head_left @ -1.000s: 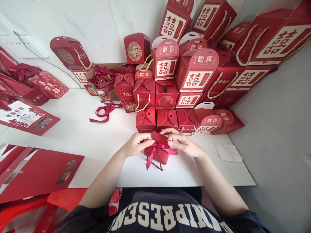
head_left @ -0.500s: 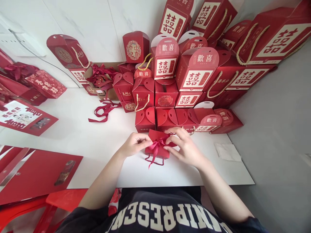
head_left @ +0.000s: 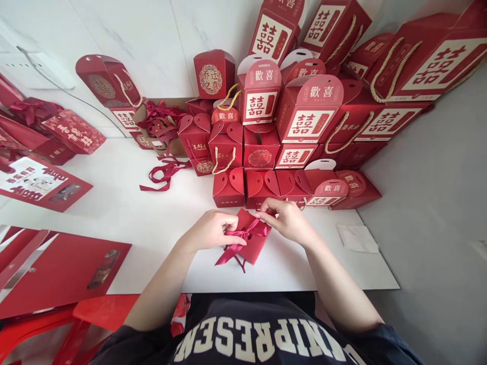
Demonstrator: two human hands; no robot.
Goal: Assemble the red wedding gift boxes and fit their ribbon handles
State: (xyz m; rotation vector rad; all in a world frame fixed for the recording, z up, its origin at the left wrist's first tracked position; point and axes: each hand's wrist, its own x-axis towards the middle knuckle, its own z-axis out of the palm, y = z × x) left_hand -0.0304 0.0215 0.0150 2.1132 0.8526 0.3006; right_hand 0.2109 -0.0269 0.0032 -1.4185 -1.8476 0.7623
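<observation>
A small red gift box sits on the white table in front of me, turned at an angle. Across its top lies a bow of dark pink satin ribbon, knotted in the middle, with a tail hanging toward the lower left. My left hand pinches the ribbon on the left side of the knot. On the right, my right hand has fingertips closed on the ribbon's other side. A dark red cord handle sticks out at the box's near side.
Stacked red gift boxes stand right behind my hands. An open carton of ribbons is at back left, a loose ribbon before it. Red flat bags lie at left. A white tissue lies right, near the grey wall.
The gift box has turned on the table, its near corner now pointing toward me. Both hands have shifted their hold, and the ribbon is stretched out sideways between them.
</observation>
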